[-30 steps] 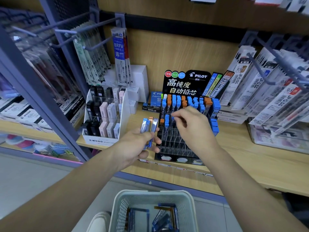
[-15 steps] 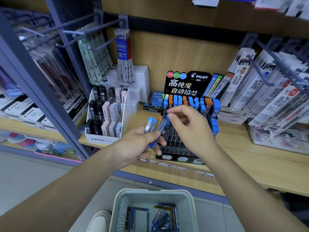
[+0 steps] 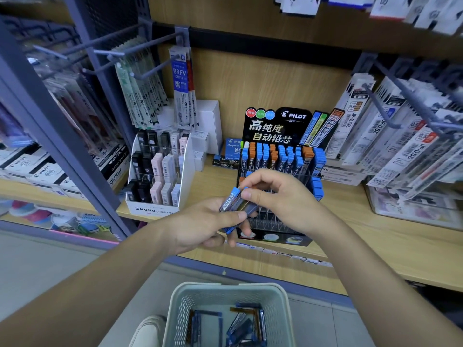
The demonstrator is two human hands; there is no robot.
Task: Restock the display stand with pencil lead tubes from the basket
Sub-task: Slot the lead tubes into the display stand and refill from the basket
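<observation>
Hands meet: left hand (image 3: 200, 227) grips a bundle of blue-capped clear lead tubes (image 3: 231, 200); right hand (image 3: 284, 196), back from the black tiered display stand (image 3: 271, 132), pinches the next for slotting.

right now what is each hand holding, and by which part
The left hand grips a few pencil lead tubes around their lower halves; the right hand pinches one of them near its top end.

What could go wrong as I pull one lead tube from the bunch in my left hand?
The left hand holds several tubes fanned out; while the right hand pinches one, others may slip and miss the basket. Reaching into the stand, a wrist could knock the filled rows.
</observation>
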